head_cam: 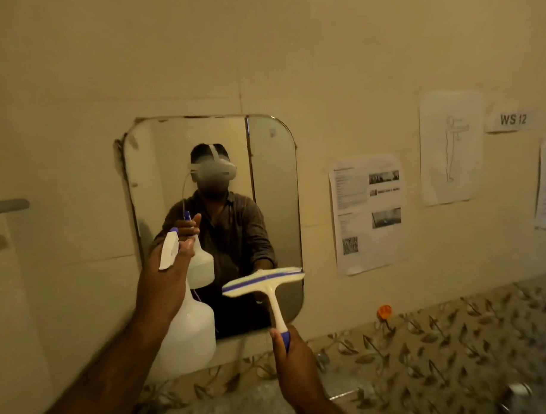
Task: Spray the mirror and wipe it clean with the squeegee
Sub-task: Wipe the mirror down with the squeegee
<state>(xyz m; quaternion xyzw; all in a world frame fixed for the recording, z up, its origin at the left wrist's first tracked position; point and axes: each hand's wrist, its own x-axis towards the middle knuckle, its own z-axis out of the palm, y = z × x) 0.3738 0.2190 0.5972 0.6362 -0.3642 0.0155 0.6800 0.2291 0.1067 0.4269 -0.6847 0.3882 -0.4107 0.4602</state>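
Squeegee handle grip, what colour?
Blue grip on a cream squeegee, held in the right hand; head view, the only one.

Glossy glass mirror [274, 182]; translucent plastic spray bottle [189, 330]; paper sheets [368, 212].

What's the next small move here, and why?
Probably squeeze the trigger: the left hand holds the spray bottle raised, nozzle toward the mirror, whose glass shows no visible droplets. The right hand holds the squeegee just off the lower edge.

Spray bottle [189, 330] and squeegee [265, 283] block lower mirror [274, 182]; upper clear
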